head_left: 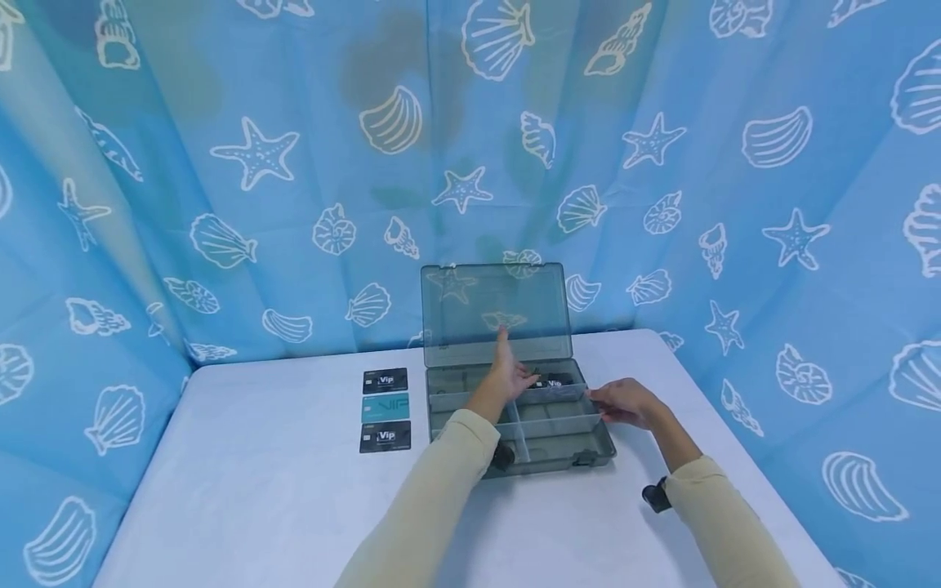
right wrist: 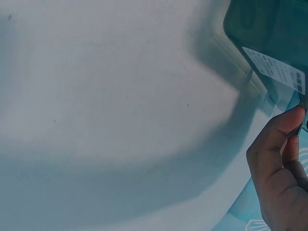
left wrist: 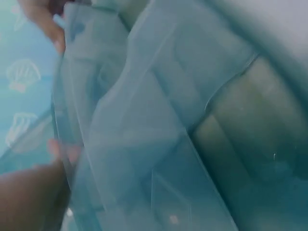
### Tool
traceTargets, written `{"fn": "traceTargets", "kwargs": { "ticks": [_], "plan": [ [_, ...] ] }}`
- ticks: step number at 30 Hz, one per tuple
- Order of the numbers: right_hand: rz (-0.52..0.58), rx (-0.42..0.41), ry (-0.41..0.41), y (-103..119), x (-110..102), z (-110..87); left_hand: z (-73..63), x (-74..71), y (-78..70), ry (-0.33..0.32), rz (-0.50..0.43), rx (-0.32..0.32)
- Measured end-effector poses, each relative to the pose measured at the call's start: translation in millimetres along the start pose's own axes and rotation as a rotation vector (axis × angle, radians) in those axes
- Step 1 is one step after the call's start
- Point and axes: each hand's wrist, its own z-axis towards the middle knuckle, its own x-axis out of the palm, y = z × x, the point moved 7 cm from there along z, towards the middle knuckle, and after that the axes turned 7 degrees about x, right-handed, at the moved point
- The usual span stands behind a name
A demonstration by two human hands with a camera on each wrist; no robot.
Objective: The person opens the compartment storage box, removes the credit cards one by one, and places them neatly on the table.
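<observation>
A translucent grey compartment box point(head_left: 559, 451) stands on the table with its lid point(head_left: 492, 314) raised at the back. My left hand point(head_left: 506, 377) reaches over the back compartments, one finger pointing up in front of the lid and the thumb stretched to the right. Close to that thumb, a black Vip card point(head_left: 555, 380) lies in the back right compartment. At the box's right side, my right hand point(head_left: 625, 400) pinches the wall between thumb and fingers. The right wrist view shows this right hand point(right wrist: 281, 163) at the box edge, close to a white label point(right wrist: 276, 70).
Left of the box, a black card point(head_left: 385, 380), a teal card point(head_left: 385, 407) and another black card point(head_left: 385, 436) lie in a column on the white table point(head_left: 279, 474). A blue shell-print curtain point(head_left: 309, 163) hangs behind and at both sides.
</observation>
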Motion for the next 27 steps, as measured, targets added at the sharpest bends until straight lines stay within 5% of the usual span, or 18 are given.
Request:
{"fn": "traceTargets", "kwargs": {
  "ticks": [3, 7, 10, 14, 21, 27],
  "plan": [
    [0.007, -0.008, 0.0, 0, -1, 0.5, -11.8, 6.0, -3.7, -0.01, 0.099, 0.069],
    [0.028, -0.006, -0.012, -1, 2, 2.8, -19.8, 11.7, -4.8, -0.019, 0.4, 0.155],
    [0.03, 0.0, -0.019, -2, 4, 4.6, -23.3, 13.6, -5.3, -0.017, 0.569, 0.16],
    [0.024, 0.004, -0.014, -1, 2, 2.6, -20.3, 14.7, -5.8, 0.044, 0.665, 0.177],
    [0.016, 0.004, -0.009, 0, -2, 0.7, -18.1, 19.8, -8.1, 0.037, 1.093, 0.441],
    [0.027, 0.006, -0.013, -2, 0, 1.3, -19.4, 20.2, -6.0, -0.027, 1.098, 0.501]
  ]
}}
